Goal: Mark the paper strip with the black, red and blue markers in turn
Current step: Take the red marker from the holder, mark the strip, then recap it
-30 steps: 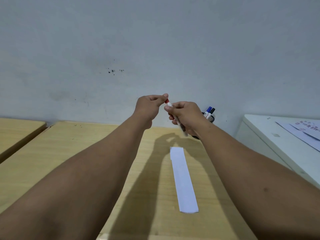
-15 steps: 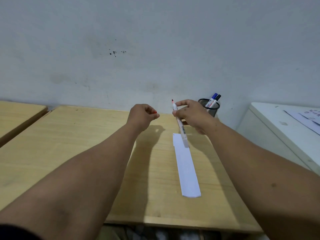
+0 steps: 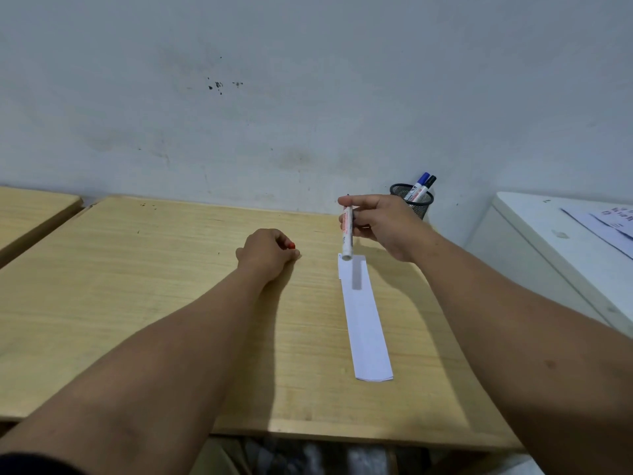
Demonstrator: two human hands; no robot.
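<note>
A: What sits around the work?

B: A wooden table (image 3: 137,286) against a pale wall (image 3: 308,97) with a few dark specks. At the table's far right corner stands a black mesh pen cup (image 3: 418,204), with the blue marker (image 3: 418,185) and the black marker (image 3: 425,188) leaning out of it, caps up. To the right is a white cabinet (image 3: 548,241) with printed sheets (image 3: 613,222) on top. Another wooden table (image 3: 30,207) shows at the far left.

A: And the paper strip?

B: The paper strip (image 3: 364,320) lies flat on the table, running away from the person, right of centre. Nothing covers it, only a shadow falls on its far end.

A: The hands?

B: The right hand (image 3: 383,224) pinches the red marker (image 3: 347,233) between thumb and fingers, above the strip's far end. The barrel hangs nearly upright, its blunt end nearest the paper; its writing tip is hidden by the fingers. I cannot tell whether it touches the paper.

A: The left?

B: The left hand (image 3: 269,250) rests on the table, left of the strip and apart from it, curled into a fist. A bit of red, probably the marker's cap (image 3: 291,246), peeks out at the fingertips.
</note>
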